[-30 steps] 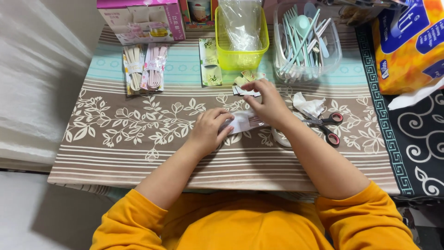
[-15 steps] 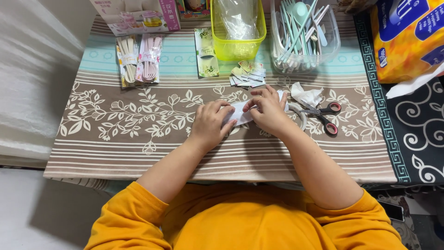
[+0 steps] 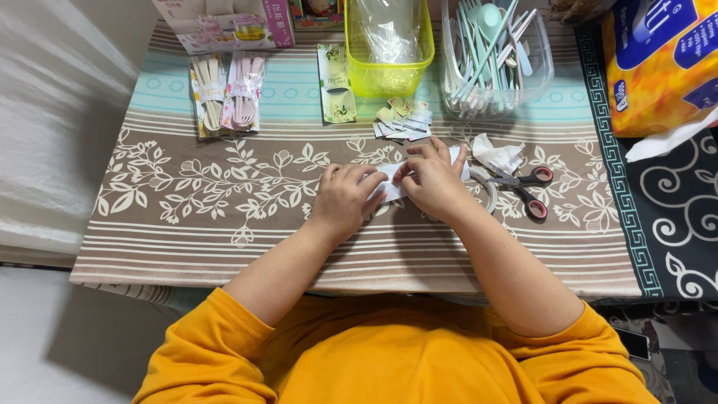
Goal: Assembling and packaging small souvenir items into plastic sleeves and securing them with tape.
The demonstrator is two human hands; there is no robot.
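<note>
Hands meet at mid-bench over a small white paper packet (image 3: 390, 185) lying flat on the patterned cloth (image 3: 224, 187). Left hand (image 3: 345, 200) has its grip closed down on the packet's left end, fingers curled over it. Right hand (image 3: 431, 182) pinches the packet's right part between thumb and fingertips. Scissors with red handles (image 3: 526, 188) lie just right of the right hand, beside a crumpled white tissue (image 3: 499, 155). Small stack of sachets (image 3: 404, 121) sits beyond the hands, before a yellow-green basket (image 3: 389, 71) and a clear tub of pastel cutlery (image 3: 493, 63).
</note>
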